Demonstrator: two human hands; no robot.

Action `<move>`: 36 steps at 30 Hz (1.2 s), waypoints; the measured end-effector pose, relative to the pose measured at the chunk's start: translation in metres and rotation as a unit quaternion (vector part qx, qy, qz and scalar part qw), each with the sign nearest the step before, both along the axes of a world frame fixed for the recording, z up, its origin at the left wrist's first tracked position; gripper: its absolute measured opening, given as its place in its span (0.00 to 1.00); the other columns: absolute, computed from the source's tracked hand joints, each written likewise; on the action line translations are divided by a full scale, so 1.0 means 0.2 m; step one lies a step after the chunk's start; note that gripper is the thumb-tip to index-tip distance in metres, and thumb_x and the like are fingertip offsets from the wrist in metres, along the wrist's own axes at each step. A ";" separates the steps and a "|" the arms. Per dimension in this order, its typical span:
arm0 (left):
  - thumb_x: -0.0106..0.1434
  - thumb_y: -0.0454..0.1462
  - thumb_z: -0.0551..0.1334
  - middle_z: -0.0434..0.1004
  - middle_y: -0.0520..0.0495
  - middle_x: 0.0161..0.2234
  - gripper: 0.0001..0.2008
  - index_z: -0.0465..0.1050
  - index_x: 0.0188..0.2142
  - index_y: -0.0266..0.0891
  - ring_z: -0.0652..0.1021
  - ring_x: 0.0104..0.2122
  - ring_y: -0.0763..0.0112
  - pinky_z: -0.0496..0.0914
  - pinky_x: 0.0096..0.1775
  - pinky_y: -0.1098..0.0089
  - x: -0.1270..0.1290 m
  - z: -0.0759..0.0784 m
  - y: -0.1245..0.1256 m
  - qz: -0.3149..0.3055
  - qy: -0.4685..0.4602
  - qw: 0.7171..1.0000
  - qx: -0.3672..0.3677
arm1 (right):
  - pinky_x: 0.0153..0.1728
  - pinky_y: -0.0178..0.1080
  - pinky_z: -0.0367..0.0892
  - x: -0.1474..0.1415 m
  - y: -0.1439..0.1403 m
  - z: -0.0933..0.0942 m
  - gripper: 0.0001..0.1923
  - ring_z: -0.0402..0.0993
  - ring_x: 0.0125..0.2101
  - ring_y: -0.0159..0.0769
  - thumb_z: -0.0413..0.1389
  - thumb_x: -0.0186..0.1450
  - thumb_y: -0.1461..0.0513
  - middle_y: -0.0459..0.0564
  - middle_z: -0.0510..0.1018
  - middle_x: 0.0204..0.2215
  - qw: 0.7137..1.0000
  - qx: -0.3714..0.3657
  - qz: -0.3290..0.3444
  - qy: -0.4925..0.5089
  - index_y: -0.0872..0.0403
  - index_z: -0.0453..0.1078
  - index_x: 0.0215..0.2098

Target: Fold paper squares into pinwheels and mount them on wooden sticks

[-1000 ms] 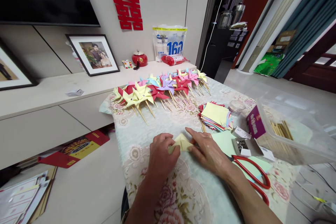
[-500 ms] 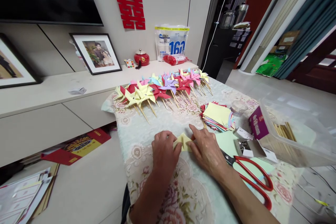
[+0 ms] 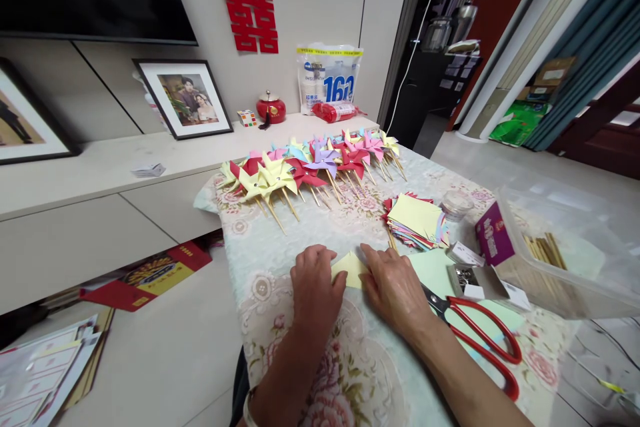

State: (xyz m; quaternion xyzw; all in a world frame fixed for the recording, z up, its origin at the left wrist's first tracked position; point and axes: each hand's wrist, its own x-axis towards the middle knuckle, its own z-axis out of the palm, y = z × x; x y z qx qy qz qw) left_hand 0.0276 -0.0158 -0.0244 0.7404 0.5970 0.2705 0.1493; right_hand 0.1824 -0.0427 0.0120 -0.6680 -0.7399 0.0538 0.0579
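Note:
A small piece of pale yellow paper (image 3: 350,269) lies on the flowered tablecloth, its visible part roughly triangular. My left hand (image 3: 316,280) grips its left edge, the thumb pressed close to the paper. On the other side my right hand (image 3: 393,283) has its fingers on the right edge. Both hands hide the paper's outer ends. Scissors with red handles (image 3: 483,330) lie beside my right forearm, on sheets of light green paper (image 3: 430,270). Behind the hands, a stack of cut paper squares (image 3: 416,217) has a yellow sheet on top.
Several finished paper pinwheels (image 3: 310,170) on sticks lie along the table's far side. At the right are a small open box of metal fasteners (image 3: 470,278) and a clear plastic bin (image 3: 575,287) holding wooden sticks. A white cabinet (image 3: 100,177) stands behind the table.
The yellow paper, bent up in the middle before, now lies flatter between my hands. My right index finger has come down and rests lower by the paper's edge.

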 end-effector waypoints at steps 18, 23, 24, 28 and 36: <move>0.60 0.36 0.64 0.73 0.41 0.49 0.03 0.77 0.35 0.43 0.70 0.51 0.49 0.65 0.47 0.52 0.00 0.01 -0.02 -0.015 0.010 1.000 -0.006 | 0.35 0.39 0.55 0.01 -0.03 0.00 0.08 0.73 0.38 0.42 0.52 0.68 0.66 0.52 0.76 0.35 1.000 0.010 -0.005 -0.001 0.51 0.72 0.41; 0.61 0.36 0.64 0.72 0.40 0.49 0.04 0.78 0.35 0.43 0.70 0.51 0.48 0.65 0.46 0.51 0.00 0.01 -0.02 -0.020 0.008 1.000 -0.011 | 0.33 0.38 0.56 0.02 -0.03 0.01 0.08 0.74 0.36 0.41 0.51 0.68 0.66 0.51 0.77 0.34 1.000 0.004 -0.006 0.007 0.52 0.72 0.37; 0.61 0.36 0.64 0.72 0.40 0.49 0.04 0.78 0.35 0.43 0.70 0.52 0.48 0.65 0.47 0.51 0.00 0.01 -0.02 -0.021 0.008 1.000 -0.013 | 0.33 0.38 0.56 0.03 -0.03 0.01 0.08 0.74 0.36 0.41 0.51 0.68 0.65 0.52 0.78 0.34 1.000 0.001 -0.008 0.009 0.52 0.73 0.37; 0.61 0.35 0.63 0.72 0.40 0.50 0.05 0.79 0.36 0.43 0.69 0.53 0.48 0.63 0.48 0.50 0.01 0.02 -0.03 -0.030 0.010 0.999 -0.020 | 0.35 0.38 0.58 0.03 -0.03 0.02 0.10 0.76 0.39 0.43 0.51 0.69 0.65 0.53 0.79 0.36 0.999 -0.001 -0.018 0.030 0.52 0.73 0.44; 0.61 0.34 0.64 0.73 0.43 0.49 0.05 0.79 0.34 0.44 0.70 0.53 0.51 0.63 0.50 0.52 0.01 0.03 -0.04 -0.020 -0.007 0.999 -0.027 | 0.34 0.37 0.59 0.01 -0.01 0.02 0.15 0.77 0.38 0.42 0.51 0.68 0.65 0.52 0.79 0.38 0.998 -0.025 -0.030 0.052 0.52 0.72 0.51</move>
